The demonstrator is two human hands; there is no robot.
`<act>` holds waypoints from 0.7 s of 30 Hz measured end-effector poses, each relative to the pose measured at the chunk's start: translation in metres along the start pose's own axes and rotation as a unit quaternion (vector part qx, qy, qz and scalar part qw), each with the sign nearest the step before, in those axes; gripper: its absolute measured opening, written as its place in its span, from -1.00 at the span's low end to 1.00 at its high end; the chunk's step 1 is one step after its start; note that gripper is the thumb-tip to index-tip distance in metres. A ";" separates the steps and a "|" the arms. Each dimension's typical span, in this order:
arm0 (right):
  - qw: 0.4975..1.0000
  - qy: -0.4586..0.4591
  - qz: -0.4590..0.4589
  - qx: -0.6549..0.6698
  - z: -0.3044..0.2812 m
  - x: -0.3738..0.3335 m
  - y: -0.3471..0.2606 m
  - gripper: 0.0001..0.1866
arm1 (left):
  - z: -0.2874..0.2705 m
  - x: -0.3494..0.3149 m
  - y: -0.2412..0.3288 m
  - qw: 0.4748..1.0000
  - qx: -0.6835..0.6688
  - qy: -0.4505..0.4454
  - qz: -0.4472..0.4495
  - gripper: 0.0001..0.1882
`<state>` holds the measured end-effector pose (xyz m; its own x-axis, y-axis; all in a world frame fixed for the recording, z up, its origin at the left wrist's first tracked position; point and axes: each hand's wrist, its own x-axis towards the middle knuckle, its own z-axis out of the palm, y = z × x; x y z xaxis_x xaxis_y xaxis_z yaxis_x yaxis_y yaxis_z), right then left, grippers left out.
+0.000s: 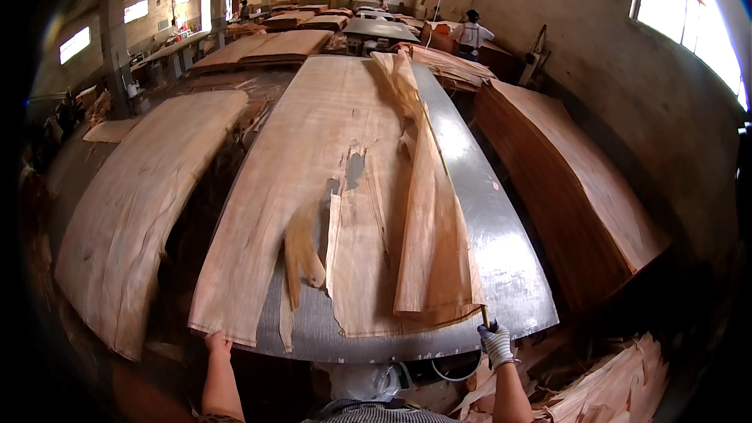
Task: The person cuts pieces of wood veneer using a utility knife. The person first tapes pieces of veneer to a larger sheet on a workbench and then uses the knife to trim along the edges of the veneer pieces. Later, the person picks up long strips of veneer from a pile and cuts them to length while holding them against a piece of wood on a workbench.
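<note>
A large, thin wood veneer sheet lies over a grey metal-topped table. It is torn near its middle, with a loose curled strip hanging in the split. Its right side is folded back into a long, raised flap. My bare left hand pinches the sheet's near left corner at the table's front edge. In a striped glove, my right hand closes around the end of a thin stick beside the flap's near corner. Part of what seems to be the same stick shows farther up along the fold.
Veneer stacks stand on both sides, a pale one left and a tall reddish one right. Broken veneer scraps lie at the lower right. Beyond the table a person works near more stacks. A pillar rises at the left.
</note>
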<state>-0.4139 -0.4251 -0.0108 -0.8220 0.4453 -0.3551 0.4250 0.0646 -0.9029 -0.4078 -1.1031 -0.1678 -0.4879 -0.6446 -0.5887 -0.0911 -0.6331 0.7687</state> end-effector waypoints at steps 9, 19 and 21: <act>0.993 0.051 -0.054 -0.092 -0.001 0.016 0.086 -0.87 | 0.055 -0.063 -0.030 0.839 0.367 0.036 0.401 -0.72; 0.934 -0.170 0.118 0.292 0.049 -0.062 -0.068 -0.82 | 0.188 -0.146 -0.163 0.877 0.402 -0.203 0.170 -0.35; 0.937 -0.163 0.077 0.299 0.001 -0.059 -0.065 -0.81 | 0.192 -0.152 -0.175 0.863 0.423 -0.201 0.187 -0.34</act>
<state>-0.3936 -0.4568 0.0689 -0.8819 0.1063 -0.4593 0.3395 -0.5328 -0.7751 -0.4844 -0.8120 -0.1649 -0.8674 -0.4270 -0.2556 -0.3803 0.2373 0.8939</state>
